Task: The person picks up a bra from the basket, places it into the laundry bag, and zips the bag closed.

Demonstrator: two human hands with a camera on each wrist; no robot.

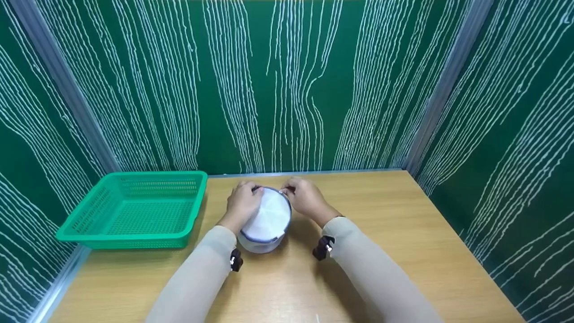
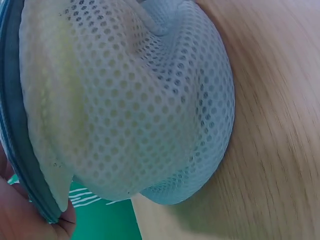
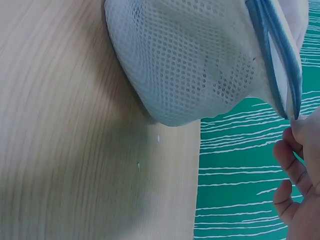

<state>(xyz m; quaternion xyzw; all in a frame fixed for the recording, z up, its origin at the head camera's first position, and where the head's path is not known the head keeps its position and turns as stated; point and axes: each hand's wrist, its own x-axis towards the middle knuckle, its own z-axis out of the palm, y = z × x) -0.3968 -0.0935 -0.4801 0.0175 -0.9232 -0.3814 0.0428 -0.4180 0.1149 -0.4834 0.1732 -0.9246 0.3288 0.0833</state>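
A white mesh laundry bag (image 1: 269, 215), round and with a flat pale top, stands on the table between the hands. A blue zipper (image 3: 288, 57) edges its top; in the right wrist view its two tapes part, then meet near the fingertips. My left hand (image 1: 243, 202) grips the bag's rim at the upper left, thumb over the top. On the far right side of the rim, my right hand (image 1: 307, 197) pinches the zipper's edge between thumb and forefinger, its other fingers loosely bent. Something yellowish shows through the mesh (image 2: 65, 90) in the left wrist view.
To the left of the bag a green plastic basket (image 1: 134, 236) stands on the wooden table (image 1: 367, 202). Green panels (image 1: 278, 112) with white wavy lines enclose the table at the back and sides. Two tiny white specks lie on the wood by the bag.
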